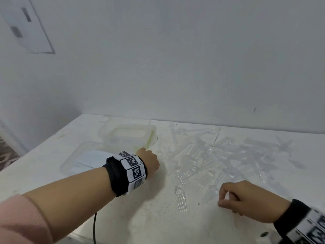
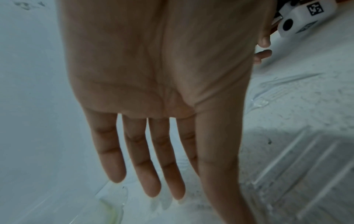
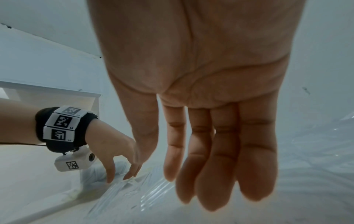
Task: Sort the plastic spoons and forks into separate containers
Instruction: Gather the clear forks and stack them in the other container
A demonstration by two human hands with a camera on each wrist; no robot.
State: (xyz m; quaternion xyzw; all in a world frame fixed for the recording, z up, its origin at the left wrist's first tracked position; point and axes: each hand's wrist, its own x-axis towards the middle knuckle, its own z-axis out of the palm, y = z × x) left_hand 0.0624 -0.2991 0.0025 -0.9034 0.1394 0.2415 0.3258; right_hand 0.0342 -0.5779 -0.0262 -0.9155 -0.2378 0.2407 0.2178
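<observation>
**Both hands going down to the cutlery pile, nothing picked yet**

Step in hand, as I read it: reaching in for a first pick. The left hand (image 1: 148,162) is hanging at the pile's left edge, just beside the containers; its fingers (image 2: 138,159) are lying straight and slightly spread, holding nothing. The right hand (image 1: 246,199) is sitting low at the pile's near edge. In the head view it is looking curled, thumb toward forefinger, but the right wrist view is showing its fingers (image 3: 226,159) long and relaxed with nothing between them (going with that view, so empty).

The clear plastic cutlery (image 1: 219,159) is lying loose in a tangled heap on the white bench (image 1: 140,217), centre to right, none visibly inside a container. One fork (image 1: 180,196) is lying apart at the near side, tines toward the person, between the two hands.

Next move is calling for singling out one piece, probably that stray fork since nothing is overlapping it, pinching the handle, then telling fork from spoon before dropping.

Counts: two clear containers, the far container (image 1: 130,136) with a yellowish rim and the near container (image 1: 82,159) (shallower, could be a lid, cannot tell). Forks and spoons are too transparent and overlapped to count separately: many pieces, several tined heads showing.
</observation>
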